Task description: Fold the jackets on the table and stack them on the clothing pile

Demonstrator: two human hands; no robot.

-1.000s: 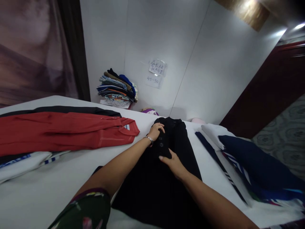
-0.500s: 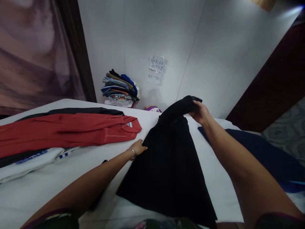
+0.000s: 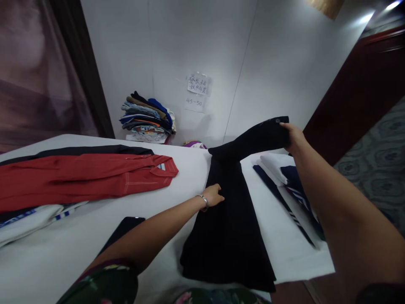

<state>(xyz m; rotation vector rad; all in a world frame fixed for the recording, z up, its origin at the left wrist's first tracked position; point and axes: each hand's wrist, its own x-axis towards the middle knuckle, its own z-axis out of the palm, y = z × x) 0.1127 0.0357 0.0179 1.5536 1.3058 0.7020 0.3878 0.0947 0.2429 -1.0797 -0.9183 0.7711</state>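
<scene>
A black long-sleeved garment (image 3: 232, 232) lies lengthwise on the white table, its near hem close to my body. My right hand (image 3: 294, 137) is closed on the cuff end of its sleeve, by a round button, and holds the sleeve raised out to the right above the far end. My left hand (image 3: 212, 196), with a bracelet at the wrist, is on the garment's upper left part, fingers curled into the black cloth. The exact edge under those fingers is hard to make out.
A red shirt (image 3: 95, 175) lies over other garments at the left. Folded clothes (image 3: 297, 185) lie at the right under my right arm. A dark flat object (image 3: 125, 230) is beside my left forearm. A clothes stack (image 3: 147, 118) stands by the wall beyond the white table (image 3: 164, 219).
My left hand has moved right, and the garment's left side is folded inward, so it looks narrower. My right hand has drawn the sleeve farther right and up. The view has turned slightly right.
</scene>
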